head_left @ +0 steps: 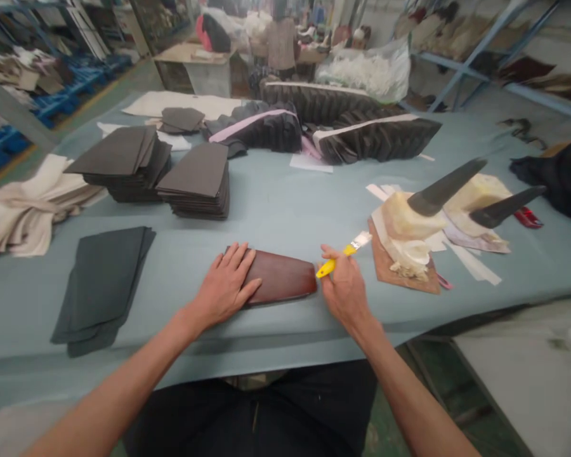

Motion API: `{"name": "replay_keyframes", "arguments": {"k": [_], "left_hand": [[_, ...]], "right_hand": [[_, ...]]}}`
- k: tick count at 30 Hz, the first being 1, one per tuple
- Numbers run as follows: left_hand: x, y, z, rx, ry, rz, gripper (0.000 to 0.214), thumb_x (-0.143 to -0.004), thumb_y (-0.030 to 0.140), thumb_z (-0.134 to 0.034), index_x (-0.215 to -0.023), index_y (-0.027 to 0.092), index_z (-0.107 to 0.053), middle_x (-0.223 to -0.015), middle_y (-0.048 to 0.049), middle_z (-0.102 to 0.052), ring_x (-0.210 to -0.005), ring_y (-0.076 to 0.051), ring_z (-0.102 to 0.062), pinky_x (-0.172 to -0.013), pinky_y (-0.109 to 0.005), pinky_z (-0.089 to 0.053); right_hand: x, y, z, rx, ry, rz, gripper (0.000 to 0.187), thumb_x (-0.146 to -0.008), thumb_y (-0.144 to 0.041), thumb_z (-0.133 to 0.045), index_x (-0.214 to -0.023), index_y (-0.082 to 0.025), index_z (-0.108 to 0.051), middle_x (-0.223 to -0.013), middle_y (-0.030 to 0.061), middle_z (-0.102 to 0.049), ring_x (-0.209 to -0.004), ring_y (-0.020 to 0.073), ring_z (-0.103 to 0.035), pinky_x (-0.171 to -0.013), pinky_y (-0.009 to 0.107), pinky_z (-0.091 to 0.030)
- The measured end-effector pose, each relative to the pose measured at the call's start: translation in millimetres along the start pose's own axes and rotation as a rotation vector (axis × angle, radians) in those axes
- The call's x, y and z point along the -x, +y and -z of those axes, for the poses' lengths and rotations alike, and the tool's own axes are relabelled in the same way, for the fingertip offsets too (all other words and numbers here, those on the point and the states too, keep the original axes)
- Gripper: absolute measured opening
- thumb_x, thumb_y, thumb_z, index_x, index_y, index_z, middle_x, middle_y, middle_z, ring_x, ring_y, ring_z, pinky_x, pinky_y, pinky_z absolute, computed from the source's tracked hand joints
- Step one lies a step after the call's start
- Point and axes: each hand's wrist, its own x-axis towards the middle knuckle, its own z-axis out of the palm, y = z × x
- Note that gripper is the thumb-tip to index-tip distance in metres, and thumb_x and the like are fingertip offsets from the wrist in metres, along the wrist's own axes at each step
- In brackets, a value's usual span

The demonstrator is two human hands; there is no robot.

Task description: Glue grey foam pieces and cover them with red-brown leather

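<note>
A dark brown leather piece (285, 278) lies flat near the front edge of the grey-green table (285, 203). My left hand (227, 285) rests flat on its left end, fingers stretched out. My right hand (345, 289) sits just right of the piece, fingers closed round the yellow handle of a small brush (343, 252) whose pale bristles point up and to the right. Right of the brush, a glue-caked block (409, 222) with a dark cone-shaped handle stands on a brown board (400, 270).
Dark sheets (102, 285) lie at the front left. Two stacks of dark pieces (197, 181) stand behind. Folded black material (361, 130) sits at the back, cream cloth (23, 209) at the left edge. A second glue block (480, 197) is at the right. A person (282, 41) stands far off.
</note>
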Motion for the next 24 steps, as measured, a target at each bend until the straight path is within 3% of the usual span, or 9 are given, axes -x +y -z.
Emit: {"name": "replay_keyframes", "arguments": {"k": [3, 6, 11, 19, 24], "left_hand": [[0, 3, 3.4, 0.027, -0.008, 0.012, 0.068, -0.112, 0.053, -0.040, -0.166, 0.011, -0.043, -0.177, -0.0235, -0.034, -0.164, -0.044, -0.034, -0.128, -0.065, -0.039], [0, 4, 6.5, 0.049, -0.027, 0.016, 0.069, -0.112, 0.054, -0.040, -0.166, 0.012, -0.043, -0.178, -0.0228, -0.033, -0.165, -0.043, -0.031, -0.129, -0.065, -0.037], [0, 2, 11.0, 0.094, -0.068, 0.019, 0.071, -0.112, 0.057, -0.038, -0.168, 0.014, -0.039, -0.179, -0.0213, -0.030, -0.167, -0.043, -0.027, -0.130, -0.067, -0.035], [5, -21, 12.1, 0.216, -0.064, 0.024, 0.073, -0.112, 0.058, -0.035, -0.170, 0.013, -0.033, -0.181, -0.0213, -0.026, -0.170, -0.042, -0.018, -0.135, -0.064, -0.028], [12, -30, 12.1, 0.340, -0.015, 0.036, 0.074, -0.112, 0.061, -0.035, -0.170, 0.016, -0.030, -0.182, -0.0208, -0.024, -0.170, -0.038, -0.022, -0.137, -0.063, -0.025]], "right_hand": [[-2, -27, -9, -0.060, -0.008, 0.049, 0.022, -0.111, -0.031, -0.047, -0.130, -0.021, -0.050, -0.154, 0.0193, -0.062, -0.134, 0.0295, -0.065, -0.112, 0.050, -0.054], [-2, -47, -34, -0.121, -0.046, 0.089, 0.023, -0.111, -0.031, -0.046, -0.131, -0.021, -0.050, -0.156, 0.0190, -0.059, -0.136, 0.0279, -0.064, -0.115, 0.050, -0.053], [6, -39, -55, -0.150, -0.054, 0.035, 0.022, -0.108, -0.030, -0.048, -0.127, -0.019, -0.053, -0.157, 0.0232, -0.057, -0.149, 0.0342, -0.054, -0.122, 0.060, -0.046], [17, -11, -32, -0.154, -0.010, -0.099, 0.025, -0.106, -0.037, -0.051, -0.124, -0.020, -0.055, -0.149, 0.0208, -0.065, -0.138, 0.0338, -0.063, -0.118, 0.059, -0.047], [25, -4, -11, -0.113, 0.038, -0.266, 0.029, -0.105, -0.044, -0.053, -0.123, -0.022, -0.056, -0.128, 0.0158, -0.076, -0.113, 0.0310, -0.073, -0.100, 0.050, -0.056]]}}
